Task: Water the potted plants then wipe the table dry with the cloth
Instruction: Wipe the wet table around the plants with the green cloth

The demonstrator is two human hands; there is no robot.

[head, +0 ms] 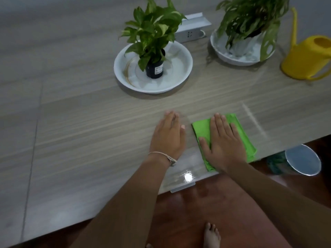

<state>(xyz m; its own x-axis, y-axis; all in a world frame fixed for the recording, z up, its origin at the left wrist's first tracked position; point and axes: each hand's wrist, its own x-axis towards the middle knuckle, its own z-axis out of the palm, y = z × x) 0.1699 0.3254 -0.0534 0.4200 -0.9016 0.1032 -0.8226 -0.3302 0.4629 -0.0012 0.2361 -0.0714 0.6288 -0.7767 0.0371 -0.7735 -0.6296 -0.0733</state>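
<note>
Cloth (240, 133) lies folded flat near the table (89, 122) front edge, pressed under the right hand (223, 145); fingers spread flat, nothing gripped; left hand (168, 138) rests flat on bare wood just beside, fingers extended, empty. Cloth judged soft, light, limp, likely to bunch; best driven by palm pressure on its middle, or lifted by a pinched edge. Wet sheen is noted near the edge; watering can (308, 58) stands well apart.

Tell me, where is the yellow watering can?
The yellow watering can stands at the far right of the table, beside the right-hand potted plant.
</note>
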